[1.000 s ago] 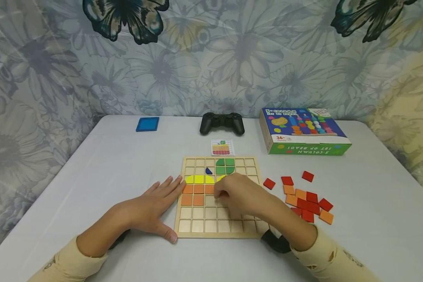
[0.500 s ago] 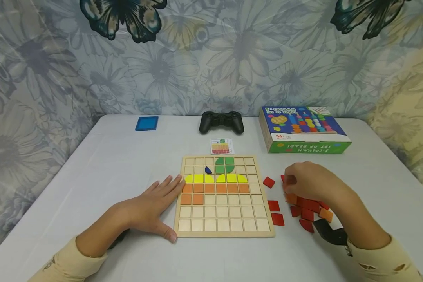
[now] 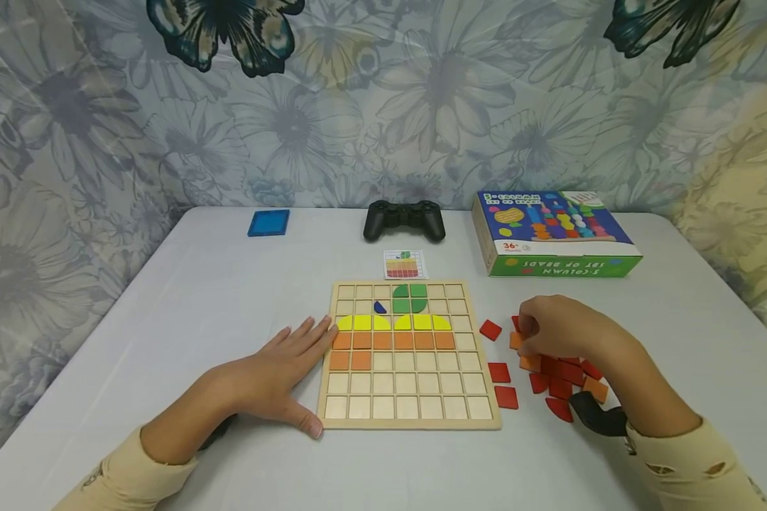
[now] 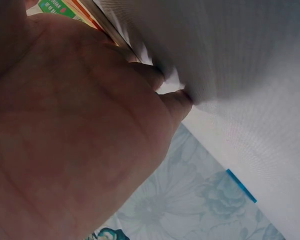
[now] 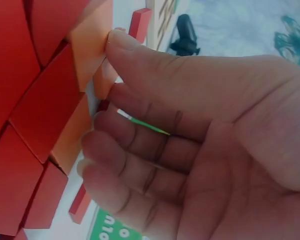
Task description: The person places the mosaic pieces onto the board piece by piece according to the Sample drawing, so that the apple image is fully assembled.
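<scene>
A wooden grid board (image 3: 409,426) lies on the white table, partly filled with green, yellow and orange pieces and one blue piece. Against its left edge rests my left hand (image 3: 271,376), fingers spread and straight, the thumb at the near corner. My right hand (image 3: 565,330) is over the loose tiles to the board's right. In the right wrist view its thumb and index finger pinch an orange square tile (image 5: 104,82), with the other fingers curled. A second orange tile (image 5: 92,45) meets the thumb. Red tiles (image 5: 45,102) fill the left of that view.
A small pattern card (image 3: 405,265) lies behind the board. Farther back are a black game controller (image 3: 404,220), a blue square case (image 3: 268,223) and a colourful toy box (image 3: 556,234). Separate red tiles (image 3: 506,397) lie close to the board's right edge.
My right hand has gone from the board to the tile pile on the right; over the last half second it barely moves. More orange squares show in the row it uncovered. My left hand stays put.
</scene>
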`<state>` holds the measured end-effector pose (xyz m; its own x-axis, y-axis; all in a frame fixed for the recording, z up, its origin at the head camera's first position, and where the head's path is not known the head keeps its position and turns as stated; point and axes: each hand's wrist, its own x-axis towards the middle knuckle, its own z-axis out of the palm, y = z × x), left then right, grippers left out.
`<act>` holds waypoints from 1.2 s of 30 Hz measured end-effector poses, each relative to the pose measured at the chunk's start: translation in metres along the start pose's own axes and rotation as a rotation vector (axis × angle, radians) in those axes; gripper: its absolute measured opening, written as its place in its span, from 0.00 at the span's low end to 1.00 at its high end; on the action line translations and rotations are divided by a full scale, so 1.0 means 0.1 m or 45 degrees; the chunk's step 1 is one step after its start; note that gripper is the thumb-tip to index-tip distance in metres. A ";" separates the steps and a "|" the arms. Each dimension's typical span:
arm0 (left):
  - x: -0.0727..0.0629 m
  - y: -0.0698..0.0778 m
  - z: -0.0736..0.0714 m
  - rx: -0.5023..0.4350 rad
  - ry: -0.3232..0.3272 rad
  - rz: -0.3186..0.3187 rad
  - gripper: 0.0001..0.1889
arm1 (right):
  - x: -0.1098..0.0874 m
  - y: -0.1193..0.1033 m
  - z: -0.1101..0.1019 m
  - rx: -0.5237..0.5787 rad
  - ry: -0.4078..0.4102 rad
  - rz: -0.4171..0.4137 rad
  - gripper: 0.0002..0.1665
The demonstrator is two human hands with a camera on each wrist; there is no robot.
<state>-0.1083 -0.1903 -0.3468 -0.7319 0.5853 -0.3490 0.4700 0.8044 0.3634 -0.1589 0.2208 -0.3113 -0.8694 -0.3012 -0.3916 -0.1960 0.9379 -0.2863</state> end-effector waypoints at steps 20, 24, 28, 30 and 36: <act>0.01 -0.01 0.02 0.004 0.004 0.002 0.73 | 0.03 0.03 -0.01 0.232 0.005 -0.130 0.08; 0.01 -0.02 0.01 0.004 0.006 0.001 0.73 | 0.03 0.04 -0.03 0.265 -0.016 -0.110 0.09; 0.01 -0.02 0.01 0.005 0.009 -0.001 0.73 | 0.04 0.03 -0.03 0.340 -0.040 -0.147 0.10; 0.01 -0.02 0.01 0.004 0.007 -0.003 0.73 | 0.05 0.01 -0.02 0.383 -0.061 -0.162 0.10; 0.01 -0.02 0.02 -0.004 -0.002 -0.003 0.73 | 0.10 -0.13 0.01 0.419 -0.095 -0.184 0.08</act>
<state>-0.1092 -0.1908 -0.3493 -0.7323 0.5836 -0.3508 0.4669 0.8054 0.3652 -0.1649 0.2059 -0.3121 -0.8057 -0.4494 -0.3859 -0.1473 0.7830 -0.6044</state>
